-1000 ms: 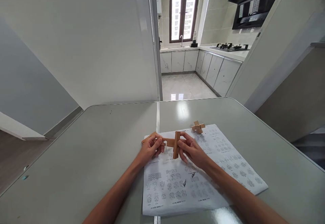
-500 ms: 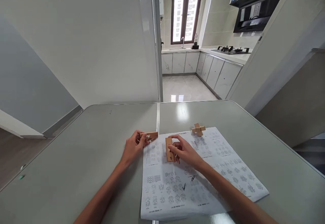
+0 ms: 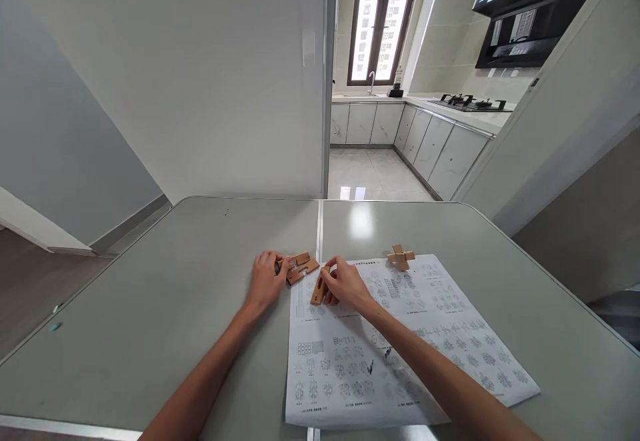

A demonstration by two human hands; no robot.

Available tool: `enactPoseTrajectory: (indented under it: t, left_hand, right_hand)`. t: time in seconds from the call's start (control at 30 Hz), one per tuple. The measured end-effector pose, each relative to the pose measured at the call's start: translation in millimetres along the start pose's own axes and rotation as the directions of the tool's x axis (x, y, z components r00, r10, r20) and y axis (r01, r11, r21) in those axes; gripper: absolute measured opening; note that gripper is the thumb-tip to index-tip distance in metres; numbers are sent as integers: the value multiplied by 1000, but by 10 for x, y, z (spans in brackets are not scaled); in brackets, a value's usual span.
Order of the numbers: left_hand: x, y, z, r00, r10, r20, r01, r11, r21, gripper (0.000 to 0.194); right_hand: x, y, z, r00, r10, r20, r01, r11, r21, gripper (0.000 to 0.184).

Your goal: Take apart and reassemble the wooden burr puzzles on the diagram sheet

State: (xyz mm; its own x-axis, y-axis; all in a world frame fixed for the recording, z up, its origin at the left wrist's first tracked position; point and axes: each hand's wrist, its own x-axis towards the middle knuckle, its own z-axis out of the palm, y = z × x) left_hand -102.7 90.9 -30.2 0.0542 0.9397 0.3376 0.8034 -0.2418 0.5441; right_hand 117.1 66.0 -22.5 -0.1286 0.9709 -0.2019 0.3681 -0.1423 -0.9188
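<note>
My left hand (image 3: 269, 280) is closed at the left edge of the paper, thumb and fingers pinching notched wooden puzzle pieces (image 3: 304, 270). Some of what lies under its fingers is hidden. Just to the right, my right hand (image 3: 346, 285) grips a flat wooden puzzle piece (image 3: 319, 289) with a slot and a printed mark, held tilted over the sheet. A small gap separates this piece from those at my left hand. Beneath the right hand lies a printed instruction sheet (image 3: 345, 334) full of small diagrams.
An assembled cross-shaped wooden puzzle (image 3: 400, 257) stands at the sheet's top edge. The grey table (image 3: 240, 228) has a seam down its middle. A small green bit (image 3: 55, 326) lies near its left edge. Beyond is a kitchen with cabinets (image 3: 373, 123).
My right hand has moved its piece left, closer to my left hand, and turned it aslant. The pieces at my left hand now show their slotted faces. The view has shifted slightly.
</note>
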Motion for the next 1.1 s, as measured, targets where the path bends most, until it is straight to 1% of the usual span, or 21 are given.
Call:
enactPoseTrajectory:
  t: [0.07, 0.17, 0.27, 0.37, 0.47, 0.57, 0.67, 0.73, 0.8, 0.9, 0.97, 1.03, 1.1]
  left_hand:
    - [-12, -9, 21, 1000, 14, 3, -14, 1000, 24, 28]
    - [-40, 4, 41, 998, 59, 11, -60, 992, 110, 30]
    - [-64, 28, 46, 995, 95, 16, -97, 980, 175, 29]
    - [-77, 38, 49, 994, 109, 13, -110, 974, 199, 26]
    - [-81, 23, 59, 995, 103, 3, -102, 978, 184, 22]
    - [-79, -2, 70, 995, 96, 6, -96, 984, 147, 21]
    - [-79, -5, 60, 992, 119, 39, -122, 989, 88, 24]
    - [-88, 18, 32, 985, 156, 71, -158, 987, 28, 26]
    - [-109, 61, -14, 971, 212, 111, -210, 977, -35, 32]
    - [-154, 138, -89, 939, 293, 179, -278, 955, -103, 52]
    - [-181, 177, -116, 920, 323, 223, -299, 945, -133, 66]
    - [-198, 196, -115, 906, 342, 251, -313, 938, -146, 78]
    - [-205, 196, -96, 895, 357, 267, -329, 933, -146, 86]
  right_hand:
    - [8, -7, 25, 1000, 14, -5, -14, 999, -49, 11]
    - [13, -55, 58, 1000, 0, -14, -2, 988, -152, 8]
    - [28, -128, 103, 999, -30, -31, 20, 963, -269, 8]
    - [58, -191, 157, 997, -44, -67, 17, 932, -361, 10]
    - [74, -227, 198, 995, -38, -91, -2, 916, -402, 11]
    - [43, -249, 214, 997, -24, -75, -8, 917, -399, 14]
    - [-21, -263, 215, 999, -25, -48, 4, 922, -387, 18]
    - [-60, -265, 213, 999, -30, -28, 16, 923, -385, 21]
    - [-86, -258, 211, 999, -36, -11, 28, 920, -391, 22]
    - [-110, -235, 196, 999, -44, 9, 44, 910, -412, 21]
    - [-124, -213, 173, 998, -45, 33, 55, 907, -418, 22]
    - [-141, -189, 142, 997, -51, 63, 72, 919, -389, 25]
    - [-171, -166, 110, 992, -79, 98, 107, 943, -315, 26]
